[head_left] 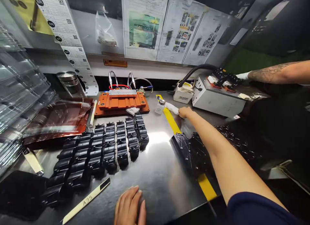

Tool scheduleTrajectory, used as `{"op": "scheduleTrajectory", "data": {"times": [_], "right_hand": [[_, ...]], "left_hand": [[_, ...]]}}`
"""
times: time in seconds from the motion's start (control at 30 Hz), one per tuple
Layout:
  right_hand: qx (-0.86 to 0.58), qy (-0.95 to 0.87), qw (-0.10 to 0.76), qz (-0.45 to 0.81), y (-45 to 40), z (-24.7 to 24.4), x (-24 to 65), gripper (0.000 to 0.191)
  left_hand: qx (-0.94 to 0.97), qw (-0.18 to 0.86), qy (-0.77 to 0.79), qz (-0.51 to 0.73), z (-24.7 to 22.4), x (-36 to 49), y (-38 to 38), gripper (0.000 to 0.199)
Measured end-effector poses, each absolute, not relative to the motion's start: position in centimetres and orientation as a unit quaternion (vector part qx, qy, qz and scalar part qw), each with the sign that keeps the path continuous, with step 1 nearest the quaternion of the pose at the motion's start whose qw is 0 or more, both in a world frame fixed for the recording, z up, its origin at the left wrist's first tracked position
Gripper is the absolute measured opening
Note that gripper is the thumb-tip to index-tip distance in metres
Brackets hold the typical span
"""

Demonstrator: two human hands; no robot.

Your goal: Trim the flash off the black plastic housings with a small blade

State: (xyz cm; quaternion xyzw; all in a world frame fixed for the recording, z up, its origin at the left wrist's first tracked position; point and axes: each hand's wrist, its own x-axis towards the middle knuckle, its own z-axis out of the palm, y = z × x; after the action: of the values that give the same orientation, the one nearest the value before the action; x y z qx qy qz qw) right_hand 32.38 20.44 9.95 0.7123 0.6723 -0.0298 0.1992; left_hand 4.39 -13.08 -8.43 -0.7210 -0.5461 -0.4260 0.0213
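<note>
My left hand (130,207) rests on the metal table (155,173) near the front edge, fingers a little apart, holding nothing. Stretched far forward, my right hand (185,112) is closed on one end of a crumpled white cloth (171,108). Just left of the cloth stands a small clear bottle with a metal cap (160,107), beside the yellow tape strip (171,121). Rows of black moulded parts (110,147) lie left of centre. More black parts (184,147) lie below my right forearm.
An orange fixture (121,103) stands at the back. A white-handled tool marked A35 (87,199) lies at front left. Clear trays (19,73) are stacked at left. A grey box (215,100) stands back right, where another person's gloved hand (243,77) reaches in.
</note>
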Motion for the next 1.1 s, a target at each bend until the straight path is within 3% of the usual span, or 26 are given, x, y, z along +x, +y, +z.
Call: {"op": "scheduleTrajectory", "data": {"times": [0.1,0.2,0.23,0.37,0.5,0.73,0.87,0.97,1.1], "right_hand": [[0.677,0.711,0.175,-0.075,16.4,11.9,30.5,0.02],[0.616,0.76,0.128,-0.163,9.0,12.3,26.6,0.012],[0.589,0.773,0.116,-0.203,6.2,11.7,25.0,0.009],[0.515,0.776,0.071,-0.357,-4.4,7.2,19.3,0.019],[0.488,0.741,-0.007,-0.462,-11.1,2.8,17.1,0.044],[0.478,0.665,-0.305,-0.485,-17.9,-1.4,16.7,0.025],[0.456,0.629,-0.324,-0.539,-18.5,-1.9,16.7,0.022],[0.459,0.675,-0.34,-0.468,-18.9,-1.7,16.8,0.013],[0.445,0.742,-0.336,-0.372,-20.1,-1.4,17.0,0.022]], "left_hand": [[-0.719,-0.072,-0.518,-0.457,-6.8,3.8,-12.9,0.023],[-0.589,-0.301,-0.54,-0.52,-5.0,4.1,-12.8,0.018],[-0.514,-0.406,-0.542,-0.526,-4.5,4.5,-12.9,0.022],[-0.432,-0.535,-0.53,-0.496,-3.5,5.8,-14.9,0.046],[-0.309,-0.576,-0.544,-0.526,-3.9,4.5,-18.4,0.049],[-0.209,-0.574,-0.527,-0.592,-3.2,3.0,-22.1,0.056],[-0.22,-0.573,-0.516,-0.597,-2.7,3.4,-22.5,0.057],[-0.234,-0.574,-0.512,-0.595,-2.4,3.8,-23.1,0.059],[-0.25,-0.576,-0.521,-0.578,-2.7,4.0,-24.1,0.057]]}}
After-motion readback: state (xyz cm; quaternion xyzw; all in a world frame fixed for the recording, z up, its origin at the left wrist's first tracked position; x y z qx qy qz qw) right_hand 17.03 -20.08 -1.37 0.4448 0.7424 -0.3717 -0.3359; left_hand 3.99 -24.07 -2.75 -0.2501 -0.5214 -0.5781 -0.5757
